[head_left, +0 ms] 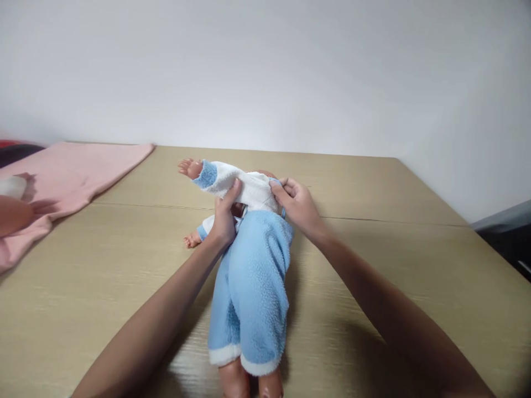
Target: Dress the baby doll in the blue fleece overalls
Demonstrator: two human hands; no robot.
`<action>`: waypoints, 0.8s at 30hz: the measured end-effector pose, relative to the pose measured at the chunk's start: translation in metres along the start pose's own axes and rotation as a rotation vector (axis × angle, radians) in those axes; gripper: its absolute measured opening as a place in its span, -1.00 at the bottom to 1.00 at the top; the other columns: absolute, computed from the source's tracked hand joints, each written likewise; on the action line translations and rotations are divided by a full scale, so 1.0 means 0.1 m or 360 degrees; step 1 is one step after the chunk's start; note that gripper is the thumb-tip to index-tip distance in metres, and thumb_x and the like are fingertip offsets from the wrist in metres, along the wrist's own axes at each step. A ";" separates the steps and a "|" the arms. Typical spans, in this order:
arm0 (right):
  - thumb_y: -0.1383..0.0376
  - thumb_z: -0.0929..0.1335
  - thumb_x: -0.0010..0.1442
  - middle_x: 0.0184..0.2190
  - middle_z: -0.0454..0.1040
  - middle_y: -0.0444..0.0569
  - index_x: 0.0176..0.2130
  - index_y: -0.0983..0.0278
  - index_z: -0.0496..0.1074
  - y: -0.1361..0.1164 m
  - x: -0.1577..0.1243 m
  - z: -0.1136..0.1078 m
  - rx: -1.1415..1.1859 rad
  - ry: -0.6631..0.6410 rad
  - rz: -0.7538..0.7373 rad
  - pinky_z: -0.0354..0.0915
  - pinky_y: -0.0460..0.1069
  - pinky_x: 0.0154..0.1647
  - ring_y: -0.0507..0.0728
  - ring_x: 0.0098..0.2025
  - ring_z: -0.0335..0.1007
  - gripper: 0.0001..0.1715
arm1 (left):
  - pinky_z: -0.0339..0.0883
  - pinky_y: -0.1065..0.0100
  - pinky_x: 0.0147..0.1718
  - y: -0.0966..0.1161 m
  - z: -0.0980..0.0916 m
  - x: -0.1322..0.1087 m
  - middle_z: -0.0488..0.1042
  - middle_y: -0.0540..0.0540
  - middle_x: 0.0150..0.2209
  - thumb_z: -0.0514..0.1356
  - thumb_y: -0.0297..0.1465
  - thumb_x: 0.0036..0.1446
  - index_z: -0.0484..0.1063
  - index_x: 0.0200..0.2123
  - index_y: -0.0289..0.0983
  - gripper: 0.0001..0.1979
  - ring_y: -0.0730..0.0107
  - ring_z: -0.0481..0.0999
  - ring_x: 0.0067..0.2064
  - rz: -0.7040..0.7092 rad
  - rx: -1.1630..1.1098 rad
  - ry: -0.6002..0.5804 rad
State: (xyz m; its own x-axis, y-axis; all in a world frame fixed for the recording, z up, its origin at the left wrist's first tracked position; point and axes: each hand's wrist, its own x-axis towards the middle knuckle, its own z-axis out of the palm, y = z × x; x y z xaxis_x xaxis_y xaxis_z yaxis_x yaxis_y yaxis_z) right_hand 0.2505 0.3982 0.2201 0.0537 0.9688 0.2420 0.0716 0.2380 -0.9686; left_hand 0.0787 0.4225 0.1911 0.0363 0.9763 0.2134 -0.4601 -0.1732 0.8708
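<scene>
A doll [271, 384] lies on its side on the table, its legs toward me and its arms pointing left. It wears fuzzy blue trousers [263, 276] with white hems and a white top [255, 190] with blue cuffs. My left hand [227, 215] is wrapped round the doll's chest, thumb on the white top. At the top's back edge, the thumb and fingers of my right hand [294, 202] pinch the white fabric near its thin blue trim. No head shows beyond the shoulders.
A pink cloth [103, 171] covers the table's left side. On it, cut off by the frame edge, rests a rounded skin-toned object [14, 215] beside something white. The wooden table [373, 188] has a seam across it and meets a white wall. Dark items stand beyond the right edge.
</scene>
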 end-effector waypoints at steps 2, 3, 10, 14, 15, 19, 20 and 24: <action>-0.13 0.49 0.30 -0.46 0.37 -0.21 -0.35 0.16 0.34 0.02 0.18 0.00 -0.0089 0.0011 -0.0023 0.19 0.00 -0.30 0.06 -0.39 0.22 -0.49 | 0.58 0.25 -0.16 0.01 0.00 -0.01 0.74 -0.10 -0.14 0.43 0.10 0.20 0.63 -0.03 -0.22 -0.46 0.08 0.75 -0.06 -0.0023 -0.0058 -0.0042; -0.10 0.49 0.30 -0.47 0.37 -0.21 -0.38 0.16 0.32 0.04 0.26 0.00 -0.0134 0.0017 0.0019 0.18 0.00 -0.30 0.06 -0.39 0.22 -0.50 | 0.59 0.24 -0.14 0.01 -0.01 -0.02 0.74 -0.09 -0.11 0.43 0.09 0.18 0.63 -0.03 -0.20 -0.48 0.08 0.74 -0.02 -0.0018 -0.0065 -0.0047; -0.18 0.49 0.31 -0.55 0.30 -0.19 -0.49 0.16 0.34 0.28 0.35 -0.03 -0.0161 -0.0106 0.0491 0.11 0.02 -0.38 0.08 -0.42 0.17 -0.38 | 0.62 0.23 -0.17 -0.01 -0.10 0.00 0.74 -0.06 -0.04 0.44 0.10 0.16 0.63 -0.06 -0.16 -0.49 0.01 0.74 0.07 -0.0019 -0.0150 0.0207; -0.14 0.51 0.30 -0.50 0.30 -0.22 -0.42 0.17 0.37 0.38 0.09 -0.02 0.0066 -0.0020 0.0464 0.19 0.01 -0.30 0.07 -0.39 0.21 -0.45 | 0.64 0.16 0.02 0.04 -0.09 0.02 0.76 -0.07 -0.02 0.45 0.05 0.21 0.66 -0.09 -0.18 -0.56 -0.05 0.70 0.19 0.0004 -0.0357 0.0151; -0.15 0.52 0.28 -0.46 0.34 -0.21 -0.37 0.17 0.41 0.39 0.01 0.00 0.0166 -0.0015 0.0455 0.24 0.01 -0.26 0.08 -0.36 0.25 -0.47 | 0.63 0.15 0.08 0.06 -0.09 0.03 0.76 -0.07 -0.02 0.45 0.04 0.22 0.67 -0.09 -0.18 -0.57 -0.05 0.69 0.22 0.0005 -0.0401 0.0147; -0.18 0.54 0.25 -0.24 0.53 -0.12 -0.23 0.16 0.52 0.41 -0.33 0.11 0.0458 -0.0088 0.0514 0.38 0.06 0.00 0.17 -0.14 0.43 -0.51 | 0.56 0.15 0.23 0.10 -0.13 0.08 0.77 -0.07 -0.04 0.39 0.01 0.29 0.68 -0.06 -0.18 -0.60 0.00 0.66 0.28 -0.0023 -0.0559 0.0223; -0.18 0.52 0.28 -0.21 0.55 -0.11 -0.23 0.16 0.53 0.42 -0.40 0.14 0.0493 -0.0126 0.0514 0.38 0.08 0.08 0.19 -0.09 0.44 -0.52 | 0.55 0.15 0.26 0.10 -0.16 0.10 0.77 -0.05 -0.05 0.36 0.00 0.33 0.68 -0.06 -0.17 -0.62 0.02 0.65 0.28 -0.0018 -0.0587 0.0244; -0.17 0.47 0.36 -0.21 0.49 -0.11 -0.25 0.13 0.51 0.42 -0.61 0.20 0.0534 -0.0227 0.0320 0.35 0.10 0.18 0.20 -0.05 0.42 -0.54 | 0.53 0.10 0.28 0.08 -0.29 0.18 0.76 -0.02 -0.11 0.26 -0.04 0.41 0.66 -0.11 -0.16 -0.67 0.09 0.68 0.23 0.0083 -0.0615 0.0370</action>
State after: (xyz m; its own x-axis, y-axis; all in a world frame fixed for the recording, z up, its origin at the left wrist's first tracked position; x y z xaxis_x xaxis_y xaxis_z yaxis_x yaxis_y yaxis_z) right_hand 0.2302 0.3500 0.1634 -0.1066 0.9926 0.0585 -0.2560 0.0294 -0.9662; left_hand 0.0502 0.4430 0.1888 -0.1757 0.9784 0.1091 -0.7552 -0.2051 0.6226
